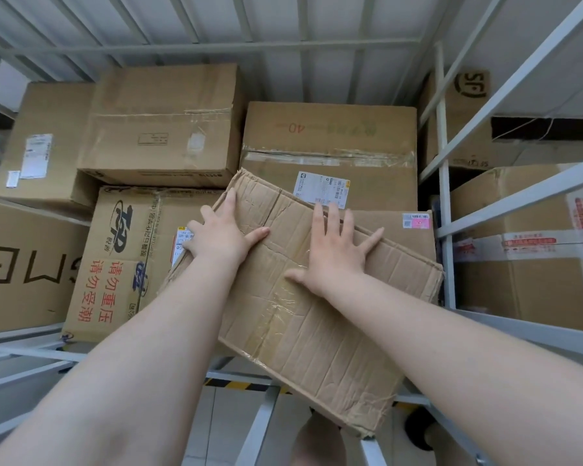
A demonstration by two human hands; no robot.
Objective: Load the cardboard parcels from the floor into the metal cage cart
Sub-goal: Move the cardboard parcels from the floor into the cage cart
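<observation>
A worn, creased cardboard parcel (297,317) lies tilted on top of other boxes inside the metal cage cart (446,210), its near end sticking out past the cart's front rail. My left hand (221,235) lies flat on its upper left part, fingers spread. My right hand (334,250) presses flat on its upper right part, fingers straight. Under and around it sit several stacked parcels: one with red Chinese print (115,264), a large taped box (330,146) behind, and a tall box (162,126) at the back left.
A box with black letters (24,264) fills the left side. More parcels, one with red tape (532,243), stand outside the cart's right bars. Tiled floor with a yellow-black stripe (239,385) shows below the cart's rails. My leg (317,442) is visible underneath.
</observation>
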